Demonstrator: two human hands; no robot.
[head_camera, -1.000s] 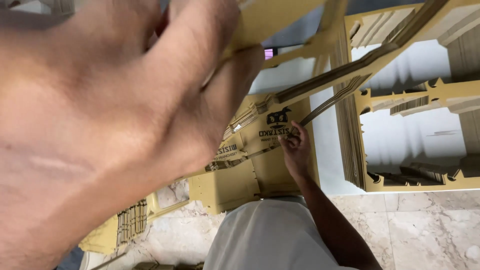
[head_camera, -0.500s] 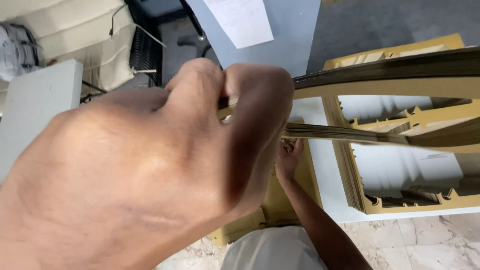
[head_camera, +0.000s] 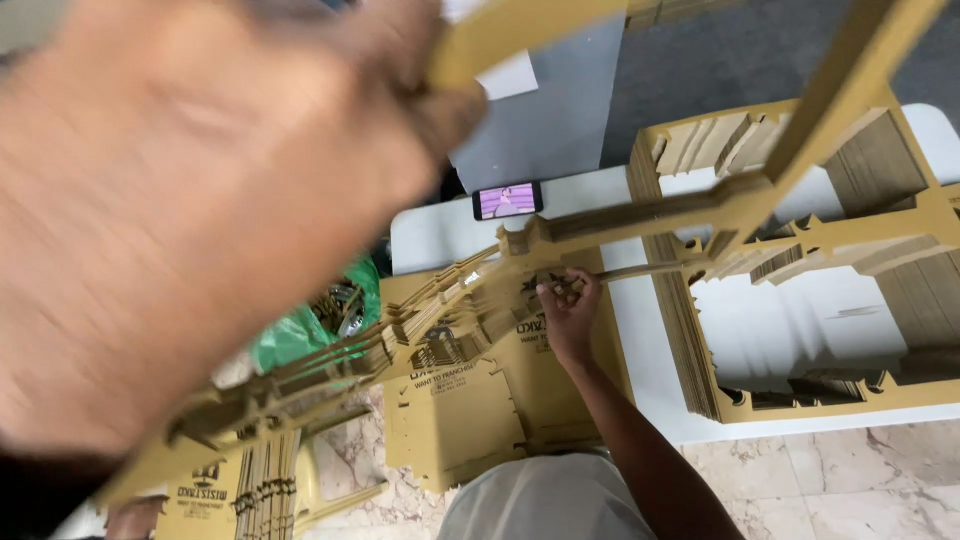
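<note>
My left hand (head_camera: 190, 200) fills the left half of the view, close to the camera and blurred. Its fingers (head_camera: 440, 110) are clamped together on a strip of yellow-brown cardboard frame (head_camera: 760, 190), held up high near the lens. The frame runs from the top centre out to the right, with a long bar slanting down across the view.

Below the hand, at lower left, I see more die-cut cardboard strips (head_camera: 270, 480) standing on edge on the marble floor (head_camera: 860, 480). Just right of them sits a green plastic bag (head_camera: 300, 330), partly hidden.

In the centre, a stack of flat printed cardboard sheets (head_camera: 470, 420) lies at the desk edge, hanging over toward the floor. My right hand (head_camera: 568, 315) is stretched down onto the top of this stack; its fingers are curled together, pinching a thin cardboard piece (head_camera: 620, 272). How firm that grip is I cannot tell, too small.

Behind the stack, a phone (head_camera: 508, 200) with a lit screen lies flat on the white desk (head_camera: 440, 235).

On the right, a tall stack of cut-out frame sheets (head_camera: 690, 330) rests on the desk, the white surface showing through its openings. A grey panel (head_camera: 560, 110) stands beyond the desk, grey floor beside it.
</note>
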